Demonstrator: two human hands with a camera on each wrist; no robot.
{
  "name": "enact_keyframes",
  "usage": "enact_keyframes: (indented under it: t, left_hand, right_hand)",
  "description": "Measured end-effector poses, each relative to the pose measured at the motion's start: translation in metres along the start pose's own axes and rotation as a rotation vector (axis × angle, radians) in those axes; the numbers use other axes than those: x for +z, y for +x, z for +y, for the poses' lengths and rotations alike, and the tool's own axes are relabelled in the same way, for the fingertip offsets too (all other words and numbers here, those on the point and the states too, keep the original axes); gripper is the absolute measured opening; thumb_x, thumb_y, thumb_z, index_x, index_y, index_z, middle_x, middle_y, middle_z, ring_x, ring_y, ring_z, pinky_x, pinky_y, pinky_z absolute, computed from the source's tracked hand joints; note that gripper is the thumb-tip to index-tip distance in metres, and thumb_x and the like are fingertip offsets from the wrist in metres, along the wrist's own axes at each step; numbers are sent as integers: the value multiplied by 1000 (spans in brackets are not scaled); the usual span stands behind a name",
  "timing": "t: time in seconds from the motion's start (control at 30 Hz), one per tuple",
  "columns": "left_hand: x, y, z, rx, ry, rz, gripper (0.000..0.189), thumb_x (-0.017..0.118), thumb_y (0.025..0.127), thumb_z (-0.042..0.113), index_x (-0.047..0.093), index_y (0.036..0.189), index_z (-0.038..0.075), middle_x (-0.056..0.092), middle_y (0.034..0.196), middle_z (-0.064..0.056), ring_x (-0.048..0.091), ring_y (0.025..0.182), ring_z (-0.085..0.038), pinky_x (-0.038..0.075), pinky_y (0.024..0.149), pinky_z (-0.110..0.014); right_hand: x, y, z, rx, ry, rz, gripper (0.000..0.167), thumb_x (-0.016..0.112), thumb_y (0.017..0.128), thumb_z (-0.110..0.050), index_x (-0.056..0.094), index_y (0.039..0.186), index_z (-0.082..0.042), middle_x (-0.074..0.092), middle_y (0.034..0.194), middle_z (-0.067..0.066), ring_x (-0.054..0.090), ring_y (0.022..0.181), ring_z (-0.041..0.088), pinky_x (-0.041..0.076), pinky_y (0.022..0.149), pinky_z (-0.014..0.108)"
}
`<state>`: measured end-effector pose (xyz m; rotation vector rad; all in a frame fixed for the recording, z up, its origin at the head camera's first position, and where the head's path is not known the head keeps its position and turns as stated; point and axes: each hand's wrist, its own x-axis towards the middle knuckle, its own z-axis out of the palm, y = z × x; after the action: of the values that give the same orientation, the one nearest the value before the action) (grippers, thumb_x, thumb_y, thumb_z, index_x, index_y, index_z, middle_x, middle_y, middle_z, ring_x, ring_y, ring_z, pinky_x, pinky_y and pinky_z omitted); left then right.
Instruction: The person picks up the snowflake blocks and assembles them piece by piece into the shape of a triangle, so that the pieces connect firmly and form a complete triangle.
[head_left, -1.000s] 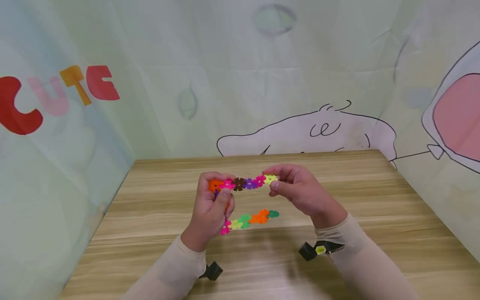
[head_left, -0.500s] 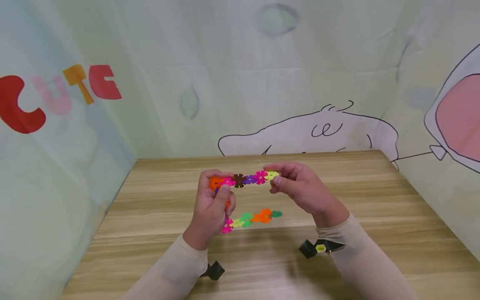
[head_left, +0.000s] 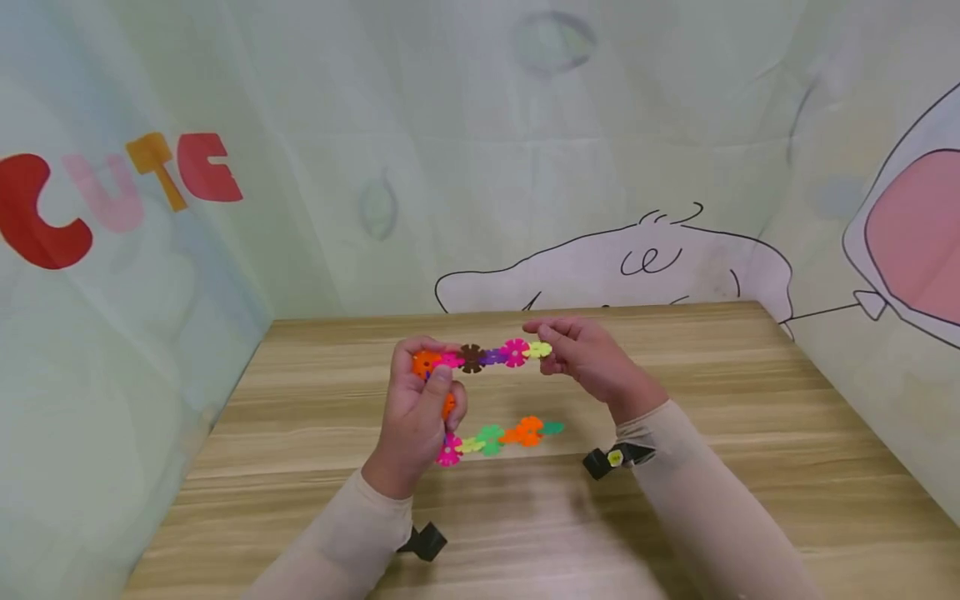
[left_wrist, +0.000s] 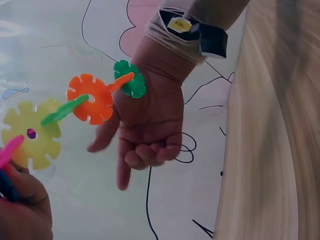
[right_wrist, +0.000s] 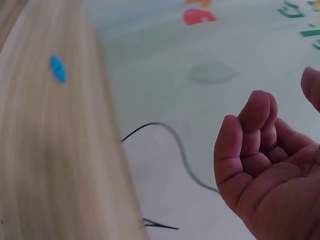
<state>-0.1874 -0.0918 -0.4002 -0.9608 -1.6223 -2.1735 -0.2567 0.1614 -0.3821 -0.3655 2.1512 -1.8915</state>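
Note:
A chain of interlocked plastic flower discs [head_left: 471,358] bends in a U shape, held above the table by my left hand [head_left: 405,417]. The left thumb and fingers grip it at the bend, by the orange disc [head_left: 426,363], hiding part of the chain. Its upper arm runs right through pink, brown and purple to a pale yellow end disc [head_left: 538,350]. The lower arm ends in a dark green disc [head_left: 552,428]. My right hand [head_left: 596,358] is right at the yellow disc; in the right wrist view its fingers are loosely bent, the thumb apart, with nothing between them.
The wood-grain table [head_left: 675,517] lies beneath both hands. A small blue piece [right_wrist: 58,69] rests on it in the right wrist view. Printed cloth walls [head_left: 337,167] enclose the back and sides. Each wrist wears a small black camera [head_left: 598,463].
The right thumb and fingers have come off the yellow end disc, and the right forearm has shifted up and left. The left hand keeps its grip on the chain.

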Motion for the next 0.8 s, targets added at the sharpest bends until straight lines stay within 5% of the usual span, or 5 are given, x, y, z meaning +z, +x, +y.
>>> enact_keyframes:
  t: [0.07,0.17,0.4,0.6,0.8]
  left_hand:
    - [0,0,0,14,-20,-8,20,37,114,5,42,128,18,60,125,6,39,47,-17,35,38,-25]
    - [1,1,0,38,-54,-20,20,37,113,4,43,128,17,61,124,5,38,46,-17,33,37,-28]
    - [2,1,1,42,-95,-25,21,37,113,3,43,128,17,62,123,6,38,46,-17,29,36,-30]
    - [1,1,5,41,-94,-23,21,36,113,3,43,128,17,60,124,4,38,47,-18,31,38,-29]
    - [2,1,7,22,-100,-6,22,37,113,3,44,128,18,59,124,4,38,47,-18,31,39,-29]
  right_hand:
    - [5,11,9,13,-73,-9,35,58,107,-5,65,141,-2,54,149,17,61,83,18,61,82,28]
    - [16,25,23,6,-166,-28,42,63,96,6,70,136,-6,60,145,18,61,91,22,61,82,38]
    - [51,48,43,92,-417,-126,42,73,97,-48,72,130,-24,73,116,0,66,101,25,55,92,47]
    - [73,58,50,83,-573,-230,35,73,98,-38,70,130,-25,70,114,5,63,101,27,54,89,45]
    - [84,61,52,163,-668,-259,42,73,97,-43,69,136,-29,71,118,3,64,108,23,54,98,42]
